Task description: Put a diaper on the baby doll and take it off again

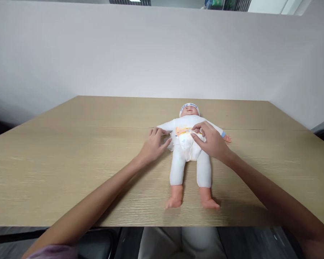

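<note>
A soft-bodied baby doll in white cloth, with pinkish plastic head, hands and feet [189, 119], lies on its back on the pale wood-grain tabletop [70, 162], feet towards the person. Around its hips is a white disposable diaper [188, 144], the front panel drawn up between the 2 legs and laid over the belly, its orange-and-yellow printed waistband [180, 131] uppermost. That much looks done

What seems left is the sides: at the edge nearer the left hand [154, 144], a thin, whitish side flap [170, 144] sticks out loosely beside the hip. The left hand's thumb and fingers are parted next to this flap; contact is unclear. The right hand [193, 132] is over the waistband's other end, thumb and index finger curved towards each other with a small gap, and I cannot tell whether they pinch a tab. Whether that side is fastened is also hidden under the hand
</note>
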Motion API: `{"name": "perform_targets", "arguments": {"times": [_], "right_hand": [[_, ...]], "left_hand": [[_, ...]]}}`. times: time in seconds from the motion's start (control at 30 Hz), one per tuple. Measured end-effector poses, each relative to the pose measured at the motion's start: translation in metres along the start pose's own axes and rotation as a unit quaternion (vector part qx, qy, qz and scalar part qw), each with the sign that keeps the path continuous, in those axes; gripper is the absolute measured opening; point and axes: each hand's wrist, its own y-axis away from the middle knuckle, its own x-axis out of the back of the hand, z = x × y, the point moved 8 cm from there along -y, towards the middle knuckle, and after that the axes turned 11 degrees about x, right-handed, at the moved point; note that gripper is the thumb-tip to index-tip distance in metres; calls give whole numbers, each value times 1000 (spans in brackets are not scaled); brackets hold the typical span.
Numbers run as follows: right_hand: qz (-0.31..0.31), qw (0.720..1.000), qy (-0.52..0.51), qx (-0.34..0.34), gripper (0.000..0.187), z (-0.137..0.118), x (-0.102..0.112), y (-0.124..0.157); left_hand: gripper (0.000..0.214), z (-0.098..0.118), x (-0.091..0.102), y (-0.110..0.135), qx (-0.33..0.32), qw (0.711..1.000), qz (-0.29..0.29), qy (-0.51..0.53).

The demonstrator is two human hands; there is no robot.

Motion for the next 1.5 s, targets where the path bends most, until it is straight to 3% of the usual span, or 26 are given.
{"name": "perform_targets", "arguments": {"times": [0.1,0.2,0.37,0.57,0.7,0.8,0.93,1.23,1.33,1.5], "right_hand": [[-44,998,2,-36,12,3,-22,-19],[-80,993,28,-81,22,11,-38,-29],[-99,989,42,-104,26,16,-44,-29],[-112,988,12,-105,28,13,-40,-28],[-125,987,17,-96,28,13,-41,-29],[-129,986,16,-103,26,15,-41,-29],[-133,986,17,-101,26,15,-42,-29],[-129,986,28,-98,22,13,-42,-29],[-140,983,24,-120,27,16,-42,-29],[-135,980,31,-143,26,24,-43,-28]], "left_hand": [[35,-32,-6,9,50,996,-29,-72],[33,-48,-13,8,79,988,-74,-113],[33,-52,-16,-1,87,982,-134,-104],[39,-50,-9,-3,85,986,-136,-35],[39,-50,-10,-7,114,976,-186,-16],[43,-42,-3,-14,139,963,-221,64],[41,-17,8,-32,148,946,-196,212],[43,55,-38,-54,96,914,-215,330],[43,54,-41,-53,82,898,-187,391],[39,33,-45,-45,84,879,-147,445]]}}
